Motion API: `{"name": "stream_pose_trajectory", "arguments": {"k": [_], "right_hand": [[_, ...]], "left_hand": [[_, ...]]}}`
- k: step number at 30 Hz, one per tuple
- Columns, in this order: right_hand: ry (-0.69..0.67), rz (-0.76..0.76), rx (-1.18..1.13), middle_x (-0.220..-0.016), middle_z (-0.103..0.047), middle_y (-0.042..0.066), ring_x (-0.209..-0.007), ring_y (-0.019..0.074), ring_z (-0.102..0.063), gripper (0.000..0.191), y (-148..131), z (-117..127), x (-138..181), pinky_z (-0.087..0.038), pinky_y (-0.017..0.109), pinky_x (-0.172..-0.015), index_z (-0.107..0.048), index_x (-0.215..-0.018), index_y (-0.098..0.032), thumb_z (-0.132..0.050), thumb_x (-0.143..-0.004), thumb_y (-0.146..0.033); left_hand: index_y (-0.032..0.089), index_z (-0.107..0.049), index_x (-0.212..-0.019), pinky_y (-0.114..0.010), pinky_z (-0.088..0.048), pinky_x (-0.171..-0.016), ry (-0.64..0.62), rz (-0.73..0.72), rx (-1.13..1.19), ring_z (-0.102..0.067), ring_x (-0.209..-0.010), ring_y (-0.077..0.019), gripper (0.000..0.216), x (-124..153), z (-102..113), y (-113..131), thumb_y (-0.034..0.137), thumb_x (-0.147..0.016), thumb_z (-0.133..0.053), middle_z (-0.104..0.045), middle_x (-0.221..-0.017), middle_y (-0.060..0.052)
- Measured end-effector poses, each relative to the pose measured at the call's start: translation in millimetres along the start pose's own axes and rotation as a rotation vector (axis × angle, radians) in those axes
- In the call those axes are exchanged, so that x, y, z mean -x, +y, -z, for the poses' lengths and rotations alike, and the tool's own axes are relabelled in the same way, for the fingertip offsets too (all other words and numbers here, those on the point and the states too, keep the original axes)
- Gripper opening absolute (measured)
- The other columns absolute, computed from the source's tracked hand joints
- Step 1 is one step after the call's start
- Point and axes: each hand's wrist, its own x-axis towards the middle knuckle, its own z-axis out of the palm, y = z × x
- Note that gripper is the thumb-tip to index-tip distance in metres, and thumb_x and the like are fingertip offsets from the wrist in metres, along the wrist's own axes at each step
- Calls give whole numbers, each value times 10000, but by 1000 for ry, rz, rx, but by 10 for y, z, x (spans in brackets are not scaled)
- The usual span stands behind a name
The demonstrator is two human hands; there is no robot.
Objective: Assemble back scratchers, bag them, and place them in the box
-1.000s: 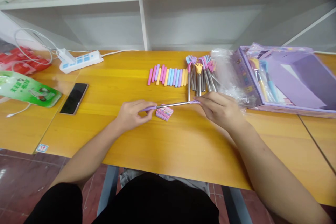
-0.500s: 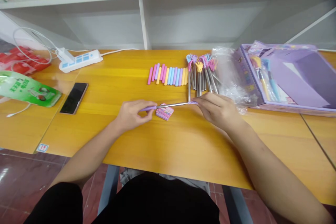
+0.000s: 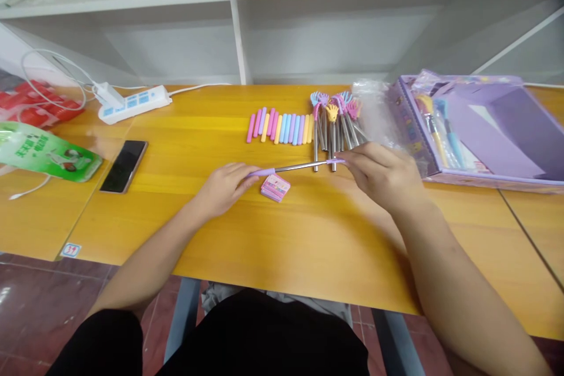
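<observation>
A back scratcher [image 3: 299, 167] with a metal rod is stretched level between my two hands above the table. My left hand [image 3: 227, 188] is closed on its purple grip, and my right hand [image 3: 383, 176] pinches its purple end, most of which the fingers hide. Just below the rod lies a small stack of pink printed cards [image 3: 275, 187]. Beyond it, pink, purple, yellow and blue grip sleeves [image 3: 282, 128] form a row. To their right is a pile of metal-rod back scratchers [image 3: 335, 123] with coloured hand-shaped heads.
At the right, a purple box [image 3: 497, 179] holds bagged back scratchers, with clear plastic bags [image 3: 374, 108] beside it. On the left are a black phone [image 3: 124, 166], a power strip [image 3: 134, 104], a green pouch [image 3: 48, 151] and red packaging [image 3: 39, 103]. White shelving [image 3: 240, 29] backs the table.
My right hand has moved slightly right and up with its end of the back scratcher. More of the purple grip now shows beyond my left fingers.
</observation>
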Motion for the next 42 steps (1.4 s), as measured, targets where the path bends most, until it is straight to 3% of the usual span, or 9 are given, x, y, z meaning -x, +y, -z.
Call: {"name": "stream_pose_trajectory", "arguments": {"k": [4,13,22,28,35,42], "right_hand": [[-8,32,-14,-924,-729,42,-749,180,-626,199,-9,-18,16,-470,359,-695,-755,-1181,-276,-622,-1049,-210],[60,139,-45,-844,-658,28,-705,179,-538,183,-203,-44,-53,-447,338,-667,-690,-1178,-219,-637,-1029,-128],[-48,75,-152,-884,-676,53,-712,182,-544,196,-310,-137,-18,-424,351,-684,-735,-1176,-219,-606,-1040,-158],[-53,68,-141,-840,-657,47,-689,182,-536,200,-397,-146,-50,-407,344,-667,-728,-1156,-219,-580,-1042,-147],[-73,72,-154,-858,-652,53,-684,172,-519,213,-462,-164,-72,-410,317,-684,-731,-1115,-183,-538,-1056,-115],[-209,-16,-7,-930,-671,72,-707,162,-509,311,-580,-250,-108,-337,328,-681,-750,-1090,-146,-445,-1128,-199]], "left_hand": [[169,-759,-1224,-365,-610,-866,39,-55,-51,-753,-933,-222,326,18,-14,-129,336,-1131,-495,-801,-1043,-108],[193,-732,-1260,-350,-634,-889,125,-150,-24,-749,-954,-197,265,83,-114,-168,210,-1099,-523,-781,-1072,-96],[181,-700,-1265,-339,-595,-857,106,-195,-64,-719,-928,-203,273,83,-132,-93,138,-1088,-496,-765,-1046,-100],[182,-689,-1244,-340,-571,-835,75,-183,-88,-687,-895,-203,277,72,-120,-19,120,-1091,-465,-760,-1028,-91],[180,-678,-1268,-335,-564,-838,123,-229,-111,-681,-892,-196,308,89,-161,-78,89,-1079,-452,-753,-1053,-89],[165,-678,-1233,-335,-547,-871,-87,-75,-316,-681,-934,-213,267,27,-117,39,222,-1132,-438,-712,-1030,-86]]}}
